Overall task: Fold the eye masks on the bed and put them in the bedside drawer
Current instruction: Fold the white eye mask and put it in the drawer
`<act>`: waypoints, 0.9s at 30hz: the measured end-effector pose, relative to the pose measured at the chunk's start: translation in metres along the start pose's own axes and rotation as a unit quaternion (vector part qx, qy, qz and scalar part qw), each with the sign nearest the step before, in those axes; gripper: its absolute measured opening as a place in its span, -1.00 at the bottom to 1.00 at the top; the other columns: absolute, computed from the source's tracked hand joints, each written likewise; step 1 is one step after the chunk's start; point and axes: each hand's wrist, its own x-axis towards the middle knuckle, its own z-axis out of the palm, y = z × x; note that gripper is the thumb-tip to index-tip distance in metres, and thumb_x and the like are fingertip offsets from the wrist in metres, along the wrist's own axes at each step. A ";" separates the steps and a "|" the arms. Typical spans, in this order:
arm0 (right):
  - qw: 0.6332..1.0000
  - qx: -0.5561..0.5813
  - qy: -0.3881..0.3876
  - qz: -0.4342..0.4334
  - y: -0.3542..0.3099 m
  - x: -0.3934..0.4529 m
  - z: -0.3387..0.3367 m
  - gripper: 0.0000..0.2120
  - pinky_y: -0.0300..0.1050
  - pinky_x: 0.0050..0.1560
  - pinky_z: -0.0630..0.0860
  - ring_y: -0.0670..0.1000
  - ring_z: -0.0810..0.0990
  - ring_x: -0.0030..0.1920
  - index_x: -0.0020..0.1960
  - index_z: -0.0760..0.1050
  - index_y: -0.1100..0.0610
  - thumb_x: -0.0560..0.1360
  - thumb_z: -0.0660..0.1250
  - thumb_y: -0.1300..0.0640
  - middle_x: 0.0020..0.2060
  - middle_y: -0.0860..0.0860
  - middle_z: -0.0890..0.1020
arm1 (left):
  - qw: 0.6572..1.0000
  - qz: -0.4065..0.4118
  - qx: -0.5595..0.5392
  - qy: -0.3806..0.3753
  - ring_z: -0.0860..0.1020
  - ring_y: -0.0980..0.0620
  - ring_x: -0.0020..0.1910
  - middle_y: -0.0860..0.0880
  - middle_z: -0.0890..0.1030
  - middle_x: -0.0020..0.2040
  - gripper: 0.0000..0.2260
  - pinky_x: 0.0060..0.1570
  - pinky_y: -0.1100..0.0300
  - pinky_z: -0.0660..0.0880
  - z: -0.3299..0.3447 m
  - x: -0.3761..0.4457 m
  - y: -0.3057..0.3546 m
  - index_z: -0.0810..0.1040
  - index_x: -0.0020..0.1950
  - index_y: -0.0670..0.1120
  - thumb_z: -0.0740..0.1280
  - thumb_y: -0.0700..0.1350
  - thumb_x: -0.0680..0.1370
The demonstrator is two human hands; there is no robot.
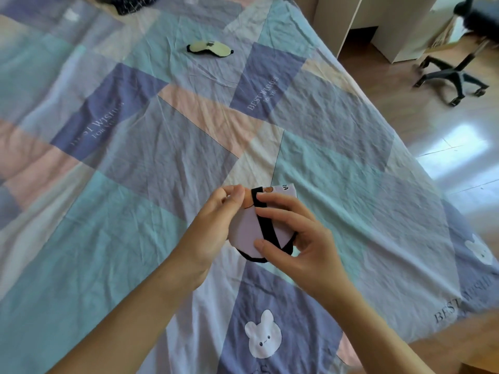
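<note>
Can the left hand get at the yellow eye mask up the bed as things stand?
Probably not right away. The left hand pinches the lilac eye mask together with the right hand. Open bedspread lies between it and the yellow eye mask, but the mask sits far up the bed, so it looks a long lean.

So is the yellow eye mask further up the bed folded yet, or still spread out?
Spread out. The yellow eye mask lies flat at full width on the bed, untouched.

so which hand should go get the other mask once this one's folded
Left, probably. The yellow mask lies far up the bed, left of both hands. The left hand only pinches the folded mask; the right hand wraps it.
</note>
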 end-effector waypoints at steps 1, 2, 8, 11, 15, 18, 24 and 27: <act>1.000 -0.009 -0.002 -0.012 -0.009 0.006 0.001 -0.65 -0.23 0.05 0.53 -0.03 0.47 0.33 0.14 0.60 0.19 0.37 0.46 0.37 0.25 0.00 0.53 | 0.999 0.027 0.028 0.001 0.61 0.16 -0.02 0.10 0.67 -0.01 -0.74 0.00 0.17 0.49 -0.007 -0.004 0.010 0.55 0.06 0.01 0.17 0.11 0.57; 1.000 -0.014 -0.005 -0.021 -0.019 0.012 0.001 -0.65 -0.25 0.05 0.52 -0.04 0.47 0.33 0.13 0.60 0.17 0.37 0.46 0.38 0.25 -0.01 0.53 | 0.997 0.054 0.054 0.003 0.60 0.18 -0.02 0.12 0.66 0.00 -0.72 -0.01 0.18 0.47 -0.015 -0.008 0.023 0.55 0.06 0.03 0.16 0.14 0.56; 0.997 -0.032 -0.026 -0.066 -0.099 0.048 -0.005 -0.69 -0.10 0.01 0.60 -0.04 0.47 0.31 0.09 0.63 0.06 0.35 0.48 0.24 0.26 -0.11 0.51 | 0.971 0.173 0.157 0.052 0.58 0.27 -0.10 0.20 0.61 -0.06 -0.70 -0.06 0.28 0.40 -0.056 -0.045 0.106 0.49 0.05 0.16 0.22 0.30 0.46; 0.993 -0.041 -0.042 -0.104 -0.141 0.060 -0.012 -0.70 -0.07 -0.01 0.60 -0.04 0.47 0.31 0.09 0.63 0.07 0.36 0.47 0.21 0.25 -0.11 0.51 | 0.943 0.226 0.228 0.089 0.54 0.26 -0.03 0.11 0.58 0.03 -0.71 -0.05 0.40 0.39 -0.071 -0.071 0.141 0.46 0.07 0.20 0.22 0.29 0.44; 0.985 -0.056 -0.064 -0.151 -0.192 0.066 -0.023 -0.70 -0.12 -0.01 0.57 -0.06 0.45 0.31 0.09 0.63 0.10 0.37 0.48 0.25 0.26 -0.08 0.51 | 0.911 0.251 0.300 0.134 0.51 0.30 0.00 0.21 0.55 0.02 -0.68 -0.05 0.32 0.42 -0.081 -0.117 0.176 0.41 0.20 0.17 0.29 0.20 0.49; 0.978 -0.054 -0.092 -0.177 -0.236 0.064 -0.028 -0.70 -0.03 0.01 0.58 -0.09 0.45 0.31 0.09 0.63 0.07 0.38 0.49 0.28 0.26 -0.08 0.51 | 0.893 0.260 0.325 0.173 0.51 0.30 0.01 0.24 0.53 0.04 -0.61 -0.05 0.25 0.44 -0.088 -0.162 0.200 0.38 0.21 0.22 0.30 0.28 0.44; 0.954 -0.042 -0.166 -0.245 -0.314 0.057 -0.013 -0.72 -0.07 0.05 0.56 -0.09 0.44 0.31 0.08 0.63 0.10 0.40 0.48 0.29 0.26 -0.08 0.50 | 0.862 0.264 0.353 0.250 0.50 0.28 0.04 0.24 0.49 0.10 -0.50 -0.07 0.25 0.42 -0.111 -0.253 0.234 0.35 0.27 0.22 0.33 0.33 0.39; 0.943 -0.010 -0.204 -0.263 -0.349 0.058 0.008 -0.75 0.04 0.04 0.57 -0.06 0.46 0.30 0.07 0.64 0.08 0.39 0.46 0.21 0.26 -0.11 0.50 | 0.832 0.244 0.391 0.308 0.47 0.29 0.08 0.25 0.47 0.13 -0.53 -0.06 0.37 0.40 -0.129 -0.300 0.248 0.31 0.32 0.21 0.34 0.21 0.45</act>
